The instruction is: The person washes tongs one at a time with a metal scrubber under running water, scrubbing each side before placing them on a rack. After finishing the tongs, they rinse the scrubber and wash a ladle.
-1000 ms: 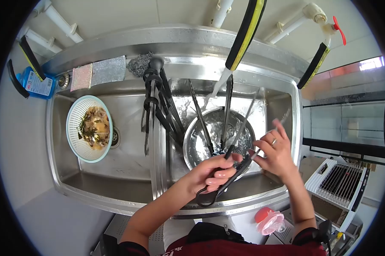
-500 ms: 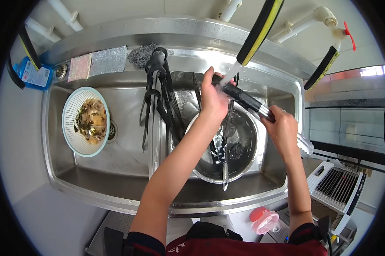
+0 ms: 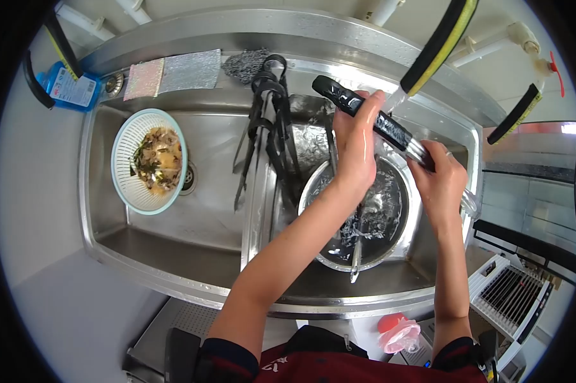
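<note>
At the far left, a blue bottle [image 3: 71, 86] stands on the edge by the sink [image 3: 173, 223]. A pink cloth [image 3: 142, 78], a shiny cloth [image 3: 192, 69] and a wire scrubber [image 3: 244, 62] lie along the back ledge. In the left side of the sink sits a white strainer [image 3: 117, 163] with food scraps in it, just beside the drain. A bunch of black tools [image 3: 269, 121] hangs over the wall between the two sides. In the right side sits a metal bowl [image 3: 400, 204] with water and a few tools in it. Above that bowl, the left hand [image 3: 355, 143] is closed tight around the black handle of the long tongs [image 3: 390, 127]. The left arm hides part of the bowl. The long tongs slant down to the right, under water that runs from a black and yellow hose [image 3: 438, 45]. The right hand [image 3: 442, 182] is closed around their shiny end. A white rack [image 3: 511, 293] shows at the far right.
</note>
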Motion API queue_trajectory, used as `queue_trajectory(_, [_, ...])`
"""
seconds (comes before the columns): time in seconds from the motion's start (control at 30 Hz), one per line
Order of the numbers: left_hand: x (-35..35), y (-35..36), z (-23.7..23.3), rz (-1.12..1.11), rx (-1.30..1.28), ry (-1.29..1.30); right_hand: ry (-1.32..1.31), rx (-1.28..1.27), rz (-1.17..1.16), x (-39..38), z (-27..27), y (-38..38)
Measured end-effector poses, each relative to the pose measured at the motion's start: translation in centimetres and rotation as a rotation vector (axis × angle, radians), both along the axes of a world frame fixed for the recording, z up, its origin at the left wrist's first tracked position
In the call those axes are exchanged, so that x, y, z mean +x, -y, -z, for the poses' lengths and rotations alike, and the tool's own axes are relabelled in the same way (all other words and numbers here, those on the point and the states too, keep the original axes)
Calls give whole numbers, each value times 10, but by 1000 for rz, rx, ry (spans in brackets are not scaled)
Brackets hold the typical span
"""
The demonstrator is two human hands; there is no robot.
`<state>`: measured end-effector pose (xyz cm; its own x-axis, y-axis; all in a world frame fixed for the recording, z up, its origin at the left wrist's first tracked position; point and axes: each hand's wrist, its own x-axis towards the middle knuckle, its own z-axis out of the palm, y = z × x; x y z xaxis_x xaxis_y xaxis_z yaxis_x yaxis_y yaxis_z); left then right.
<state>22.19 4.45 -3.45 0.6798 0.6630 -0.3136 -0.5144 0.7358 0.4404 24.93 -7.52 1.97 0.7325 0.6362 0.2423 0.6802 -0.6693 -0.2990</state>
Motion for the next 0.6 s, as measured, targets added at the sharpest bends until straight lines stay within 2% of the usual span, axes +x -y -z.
queue_trajectory(0.1, [-49, -9, -48, 53, 207, -15, -64, 117, -112, -25, -18, -6])
queue_trajectory(0.17, [-90, -24, -72, 22, 699, -187, -185, 225, -254, -50, -36, -14])
queue_trajectory(0.2, [-111, -27, -97, -2, 580, -134, -260, 242, -336, -61, -46, -19])
queue_trajectory(0.23, [-127, -35, -101, -60, 636, 12, -253, 311, -411, -73, -48, -26])
queue_trajectory(0.27, [-142, -45, -115, -122, 564, 175, -336, 398, -522, -80, -53, -37])
queue_trajectory(0.3, [-157, -56, -130, -200, 607, 166, -366, 544, -599, -88, -50, -47])
queue_trajectory(0.4, [-188, -80, -160, -272, 767, 106, -376, 661, -582, -90, -45, -40])
queue_trajectory(0.47, [-202, -90, -163, -278, 868, 5, -443, 680, -315, -87, -30, -19])
queue_trajectory(0.53, [-202, -93, -156, -353, 975, -200, -544, 626, -163, -89, -10, 4])
queue_trajectory(0.6, [-193, -96, -135, -287, 966, -279, -569, 595, -104, -94, 3, 20])
